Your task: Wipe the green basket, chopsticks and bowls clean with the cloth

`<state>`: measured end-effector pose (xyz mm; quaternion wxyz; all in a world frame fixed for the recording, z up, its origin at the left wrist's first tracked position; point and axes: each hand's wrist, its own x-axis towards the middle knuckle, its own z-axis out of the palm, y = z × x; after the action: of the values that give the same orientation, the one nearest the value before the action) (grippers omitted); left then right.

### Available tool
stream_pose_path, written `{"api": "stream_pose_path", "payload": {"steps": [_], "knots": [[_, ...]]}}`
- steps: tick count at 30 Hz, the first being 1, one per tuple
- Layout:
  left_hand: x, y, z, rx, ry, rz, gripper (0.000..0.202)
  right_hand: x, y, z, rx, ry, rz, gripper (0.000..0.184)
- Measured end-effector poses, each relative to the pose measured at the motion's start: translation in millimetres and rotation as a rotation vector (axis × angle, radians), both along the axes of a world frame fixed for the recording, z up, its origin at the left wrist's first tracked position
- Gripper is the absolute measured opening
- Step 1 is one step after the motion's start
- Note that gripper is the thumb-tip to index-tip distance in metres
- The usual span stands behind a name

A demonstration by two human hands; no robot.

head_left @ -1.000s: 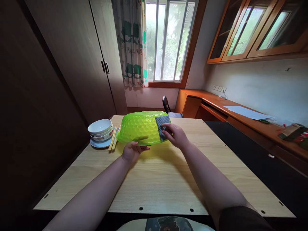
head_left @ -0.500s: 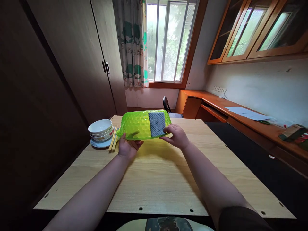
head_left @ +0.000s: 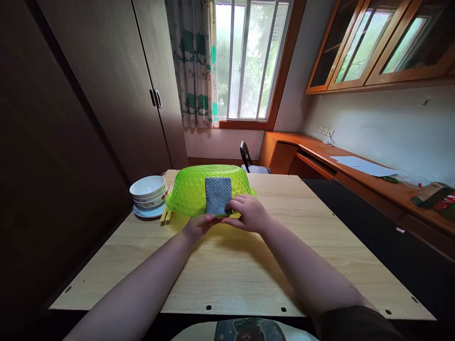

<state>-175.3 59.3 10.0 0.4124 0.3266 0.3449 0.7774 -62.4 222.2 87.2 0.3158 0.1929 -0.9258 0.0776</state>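
A translucent lime-green oval plastic basin (head_left: 190, 192) with a dimpled wall is held bottom-up above the table. My left hand (head_left: 197, 226) grips its near rim from below, thumb on the outside, its other fingers partly hidden. A grey textured cloth (head_left: 218, 195) lies flat on the basin's near outer wall. My right hand (head_left: 249, 214) pinches the cloth's lower right corner at the rim, thumb below, fingers above. Both hands are closed and close together.
Stacked white bowls (head_left: 148, 186) rest on a bluish plate (head_left: 145, 211) at the table's left, with wooden chopsticks (head_left: 165, 214) beside them. The pale wooden table (head_left: 234, 274) lies beneath my arms. Beyond its far edge stands a chair (head_left: 245, 156); a desk runs along the right.
The basin has turned, its bottom now facing up and its near wall toward me. My left hand has slid right along the rim. The cloth and my right hand have shifted left and lower.
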Motion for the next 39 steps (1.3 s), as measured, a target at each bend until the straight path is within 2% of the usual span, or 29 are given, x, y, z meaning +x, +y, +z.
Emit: {"api": "stream_pose_path", "payload": {"steps": [5,10,13,16,22,25,31,36,39], "knots": [[3,0,-5.3,-0.047,0.016,-0.003,0.022,8,-15,4.3,-0.088,0.145,-0.079,0.020],[5,0,-7.7,-0.045,0.042,0.067,0.028,7,-28,5.6,-0.067,0.044,-0.184,0.042],[3,0,-7.2,-0.032,0.045,0.037,0.029,4,-29,5.7,-0.064,-0.017,-0.243,0.048],[1,0,-5.2,-0.036,0.041,0.015,0.024,3,-24,7.8,-0.085,-0.024,-0.277,0.049],[0,-5,4.0,0.057,-0.074,0.193,0.035,-2,7,15.3,-0.197,0.023,-0.347,0.047],[1,-6,7.3,0.074,-0.103,0.217,0.038,-3,17,16.3,-0.246,0.022,-0.353,0.048],[3,-4,5.4,0.045,-0.079,0.207,0.048,-1,5,10.8,-0.342,0.030,-0.276,0.046],[4,-5,6.5,0.058,-0.081,0.201,0.051,-4,1,5.2,-0.313,0.001,-0.295,0.048],[5,-6,8.6,0.081,-0.113,0.217,0.049,-7,10,3.4,-0.368,0.014,-0.330,0.045]]}}
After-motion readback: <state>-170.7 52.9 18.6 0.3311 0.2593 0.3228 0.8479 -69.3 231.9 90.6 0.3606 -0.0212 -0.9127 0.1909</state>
